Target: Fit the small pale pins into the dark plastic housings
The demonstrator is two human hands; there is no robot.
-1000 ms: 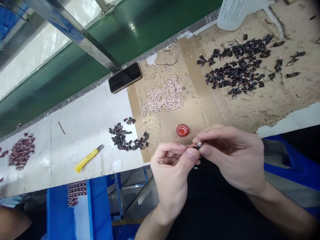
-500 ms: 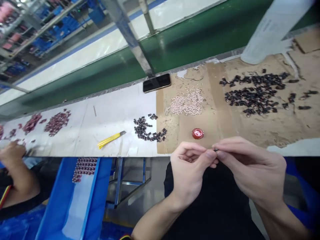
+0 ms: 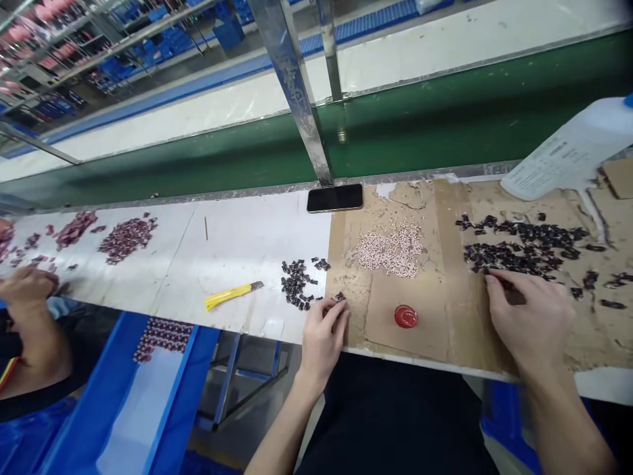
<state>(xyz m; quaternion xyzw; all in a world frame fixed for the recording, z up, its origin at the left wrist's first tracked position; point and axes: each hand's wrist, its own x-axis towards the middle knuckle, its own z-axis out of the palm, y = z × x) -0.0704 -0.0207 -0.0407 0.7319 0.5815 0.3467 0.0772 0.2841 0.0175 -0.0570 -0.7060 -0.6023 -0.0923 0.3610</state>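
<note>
My left hand (image 3: 324,333) rests at the bench's near edge with its fingers curled, the tips beside a small pile of dark parts (image 3: 299,285); one dark part lies at the fingertips. My right hand (image 3: 531,316) lies on the brown cardboard sheet (image 3: 445,330), fingers pinched at the near edge of a large pile of black parts (image 3: 524,245). Between the hands sit a heap of tiny pale parts (image 3: 390,248) and a small red cap (image 3: 406,316).
A yellow utility knife (image 3: 232,295) lies left of the dark pile, a black phone (image 3: 335,197) at the bench's far edge, a white container (image 3: 568,155) at the right. Reddish parts (image 3: 126,234) lie further left near another person's hand (image 3: 27,285). Blue bins stand below.
My hands, joined in front of me on one small part, have separated: the left went down to the small dark pile, the right reached out to the large black pile. The view tilted up.
</note>
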